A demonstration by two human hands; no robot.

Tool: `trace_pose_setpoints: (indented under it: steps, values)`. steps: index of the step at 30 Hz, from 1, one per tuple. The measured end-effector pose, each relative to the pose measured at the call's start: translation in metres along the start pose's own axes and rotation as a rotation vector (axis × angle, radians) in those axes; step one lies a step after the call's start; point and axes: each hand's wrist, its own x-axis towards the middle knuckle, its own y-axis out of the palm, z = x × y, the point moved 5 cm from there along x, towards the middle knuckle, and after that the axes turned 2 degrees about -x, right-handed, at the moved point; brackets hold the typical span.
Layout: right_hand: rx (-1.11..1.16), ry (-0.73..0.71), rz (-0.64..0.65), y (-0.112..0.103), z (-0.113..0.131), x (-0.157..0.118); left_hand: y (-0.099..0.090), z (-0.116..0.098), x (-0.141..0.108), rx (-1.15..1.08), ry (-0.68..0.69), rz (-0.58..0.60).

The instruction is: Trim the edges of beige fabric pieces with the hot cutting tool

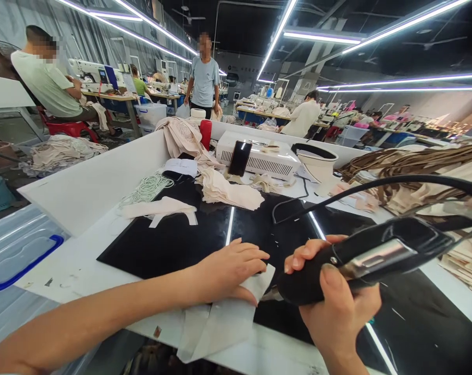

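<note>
My left hand (230,268) lies with fingers stretched out and thumb apart on a thin, pale, translucent piece of fabric (228,325), pressing it against the table's front part. The fabric overlaps another pale strip and hangs over the front edge. In my right hand (339,307) is a black corded hand tool (380,255) with a silver panel on its side, the fingers wrapped round its grip. Its metal tip (273,296) points left, close to the fabric's right edge; whether it touches I cannot tell. Both hands are over a black board (161,245).
Behind the board lie cut beige pieces (230,190), green cord (148,188), a phone (239,159) and a white vented machine (259,153). Brown straps (415,159) are heaped at right. The tool's cable (400,179) arches overhead. Clear plastic bins (21,250) stand left. Several people work behind.
</note>
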Motion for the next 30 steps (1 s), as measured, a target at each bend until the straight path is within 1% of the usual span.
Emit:
trace_pose_setpoints:
  steps: [2, 3, 4, 5, 7, 9, 10, 12, 14, 18, 20, 24, 27, 30]
  values:
    - [0.008, -0.017, -0.008, -0.001, 0.004, 0.002, 0.001, -0.012, -0.016, 0.186, -0.063, -0.086]
    - [0.007, -0.026, -0.015, -0.002, 0.006, 0.003, 0.004, -0.018, -0.024, 0.277, -0.099, -0.088]
    - [0.002, -0.033, -0.022, -0.003, 0.008, 0.004, 0.009, -0.024, -0.032, 0.336, -0.116, -0.067]
    - [-0.005, -0.038, -0.029, -0.003, 0.01, 0.006, 0.012, -0.029, -0.039, 0.352, -0.12, -0.055]
    - [-0.019, -0.048, -0.043, -0.004, 0.012, 0.009, 0.017, -0.032, -0.049, 0.337, -0.141, -0.034]
    - [-0.034, -0.057, -0.057, -0.003, 0.013, 0.013, 0.014, -0.028, -0.054, 0.275, -0.129, -0.042]
    - [-0.039, -0.06, -0.062, -0.003, 0.013, 0.014, 0.011, -0.024, -0.054, 0.242, -0.101, -0.053]
    - [-0.049, -0.068, -0.072, -0.001, 0.013, 0.016, 0.003, -0.014, -0.054, 0.184, -0.02, -0.06]
    - [-0.056, -0.069, -0.078, 0.0, 0.012, 0.015, -0.003, -0.004, -0.052, 0.15, 0.057, -0.039]
    - [-0.055, -0.042, -0.073, -0.001, 0.008, 0.011, -0.012, 0.007, -0.046, 0.117, 0.125, -0.045]
    - [-0.052, -0.03, -0.067, -0.002, 0.007, 0.009, -0.013, 0.009, -0.041, 0.093, 0.11, -0.062]
    - [-0.053, -0.016, -0.059, -0.004, 0.006, 0.007, -0.007, 0.015, -0.026, 0.06, -0.002, -0.052]
    - [-0.059, -0.001, -0.066, -0.006, 0.006, 0.006, 0.0, 0.018, -0.016, 0.064, -0.012, -0.036]
    - [-0.064, 0.01, -0.077, -0.008, 0.007, 0.004, 0.007, 0.023, -0.013, 0.079, -0.021, -0.012]
